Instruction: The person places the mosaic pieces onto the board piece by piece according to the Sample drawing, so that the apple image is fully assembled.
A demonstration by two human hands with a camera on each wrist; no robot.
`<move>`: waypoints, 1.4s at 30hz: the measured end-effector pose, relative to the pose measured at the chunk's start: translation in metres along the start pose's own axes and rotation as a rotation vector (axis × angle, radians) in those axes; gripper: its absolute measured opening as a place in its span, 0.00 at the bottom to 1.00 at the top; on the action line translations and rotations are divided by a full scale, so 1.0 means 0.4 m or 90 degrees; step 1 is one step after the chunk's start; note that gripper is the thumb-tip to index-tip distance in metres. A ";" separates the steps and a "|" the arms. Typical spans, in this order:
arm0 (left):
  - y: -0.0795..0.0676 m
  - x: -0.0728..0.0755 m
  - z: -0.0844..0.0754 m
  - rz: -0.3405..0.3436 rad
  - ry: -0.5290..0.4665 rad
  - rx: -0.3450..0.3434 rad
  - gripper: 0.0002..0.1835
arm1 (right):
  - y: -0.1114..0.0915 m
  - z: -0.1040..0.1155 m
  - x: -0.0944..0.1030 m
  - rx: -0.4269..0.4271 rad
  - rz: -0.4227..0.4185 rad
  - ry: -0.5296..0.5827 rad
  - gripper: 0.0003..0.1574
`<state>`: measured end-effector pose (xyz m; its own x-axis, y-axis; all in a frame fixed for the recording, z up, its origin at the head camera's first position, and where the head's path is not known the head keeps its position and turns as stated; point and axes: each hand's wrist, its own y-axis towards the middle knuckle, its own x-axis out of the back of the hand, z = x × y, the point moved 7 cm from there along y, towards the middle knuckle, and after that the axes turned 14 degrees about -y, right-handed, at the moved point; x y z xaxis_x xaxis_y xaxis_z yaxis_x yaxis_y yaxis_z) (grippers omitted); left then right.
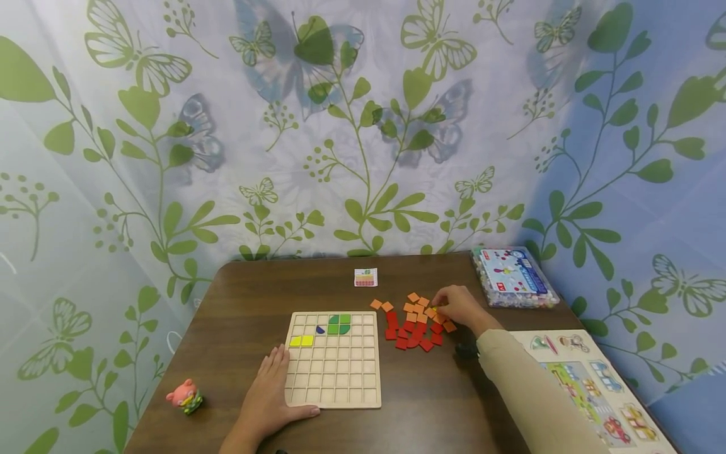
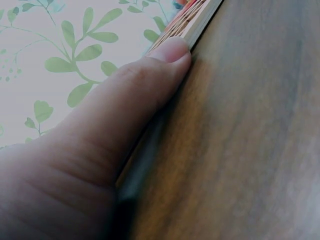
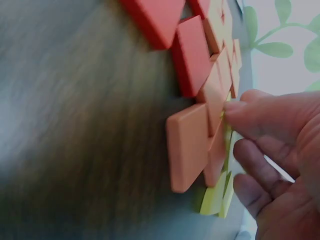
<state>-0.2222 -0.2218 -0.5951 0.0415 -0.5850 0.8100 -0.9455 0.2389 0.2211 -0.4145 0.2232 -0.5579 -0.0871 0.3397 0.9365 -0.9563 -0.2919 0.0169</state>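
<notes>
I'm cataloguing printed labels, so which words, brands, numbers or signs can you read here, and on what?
No text can be read with confidence.
Plastic box: printed label, too small and blurred.
Small card: any print is too small.
Picture board: no lettering I can make out.
Grid board, tiles: none visible.

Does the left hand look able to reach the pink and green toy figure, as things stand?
Probably yes: only brown wooden table shows between the left hand and the toy figure, though the hand would likely have to leave the pale wooden grid board.
</notes>
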 end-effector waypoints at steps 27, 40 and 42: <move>-0.004 0.007 -0.007 -0.006 -0.003 -0.006 0.80 | 0.037 0.336 -0.044 0.055 -0.057 0.083 0.06; -0.001 0.006 -0.004 -0.006 -0.002 0.003 0.80 | 0.054 0.533 -0.151 0.100 -0.010 0.150 0.04; -0.002 0.007 -0.005 -0.003 -0.004 0.005 0.80 | 0.054 0.558 -0.164 0.098 0.001 0.158 0.06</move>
<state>-0.2207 -0.2222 -0.5918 0.0442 -0.5908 0.8056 -0.9478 0.2300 0.2207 -0.3671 -0.0051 -0.5408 -0.1721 0.5423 0.8224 -0.9043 -0.4181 0.0865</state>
